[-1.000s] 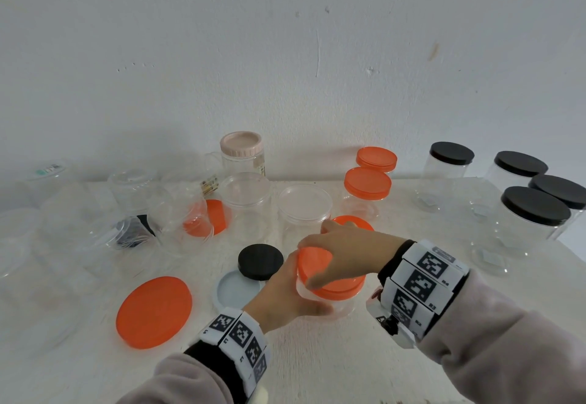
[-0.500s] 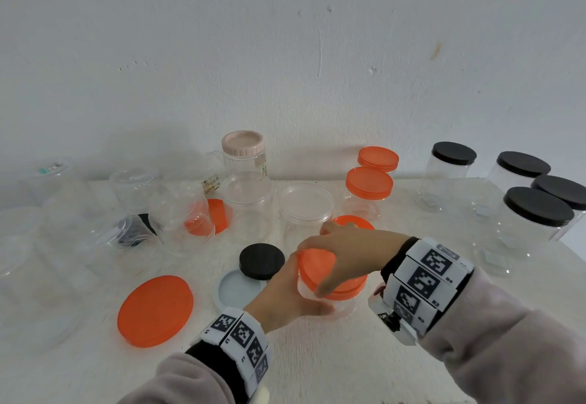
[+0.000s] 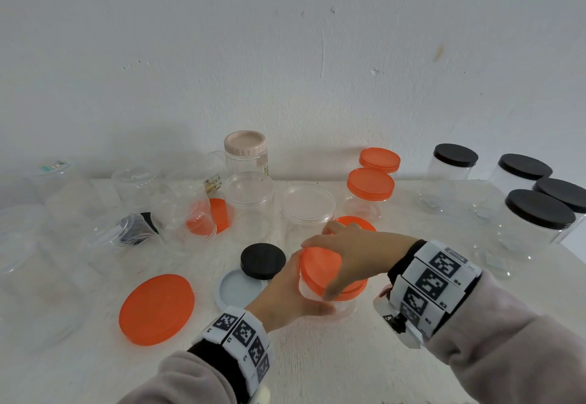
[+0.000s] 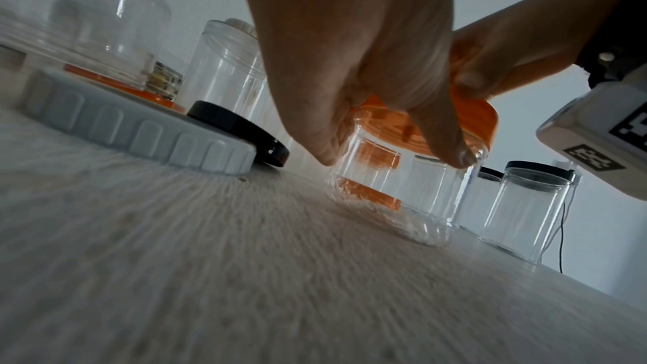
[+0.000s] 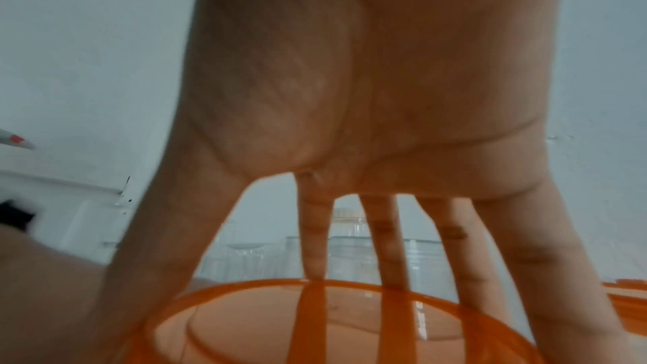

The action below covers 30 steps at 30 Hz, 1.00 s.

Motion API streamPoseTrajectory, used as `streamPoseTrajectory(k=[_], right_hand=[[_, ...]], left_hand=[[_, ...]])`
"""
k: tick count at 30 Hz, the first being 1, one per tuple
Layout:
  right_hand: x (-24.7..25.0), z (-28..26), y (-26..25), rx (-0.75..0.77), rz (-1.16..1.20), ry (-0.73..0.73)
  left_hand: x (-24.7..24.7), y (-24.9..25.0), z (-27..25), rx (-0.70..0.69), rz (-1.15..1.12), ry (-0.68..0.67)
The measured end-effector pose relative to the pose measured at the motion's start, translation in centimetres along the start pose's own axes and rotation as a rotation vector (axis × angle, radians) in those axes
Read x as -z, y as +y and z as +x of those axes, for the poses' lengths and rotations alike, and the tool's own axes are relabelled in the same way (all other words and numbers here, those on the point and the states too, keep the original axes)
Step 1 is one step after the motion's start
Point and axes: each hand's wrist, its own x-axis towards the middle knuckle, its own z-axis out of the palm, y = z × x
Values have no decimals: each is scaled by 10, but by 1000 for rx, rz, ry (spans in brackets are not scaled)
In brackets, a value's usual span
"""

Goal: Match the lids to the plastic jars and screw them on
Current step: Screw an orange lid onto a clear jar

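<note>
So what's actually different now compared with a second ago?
Very little. The right hand grips the orange lid from above as before, its fingers shifted only slightly round the rim. The left hand holds the clear jar in the same spot. The loose lids and other jars have not moved.

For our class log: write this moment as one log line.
left hand: grips jar | right hand: grips orange lid on jar | jar on table

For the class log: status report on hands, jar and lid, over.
Left hand grips the small jar on the table. Right hand grips the orange lid on its mouth. Black lid close by, not blocking.
</note>
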Motion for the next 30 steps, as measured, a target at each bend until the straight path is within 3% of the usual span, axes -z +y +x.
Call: streamPoseTrajectory(k=[6,12,19,25,30], right_hand=[[-6,2,-2,-96,-4,34],[4,-1,-2,21,-41,-56],[-6,3,-3,-89,-49,22],[10,-2,-2,-2,-56,-87],[4,2,0,-66,-48,-26]], left_hand=[[0,1,-1,-13,-18,-5],[0,3,-1,0,8,-1],[1,1,-1,4,-11,-5],[0,5,-2,4,3,5],[0,4,-2,1,-12,0]])
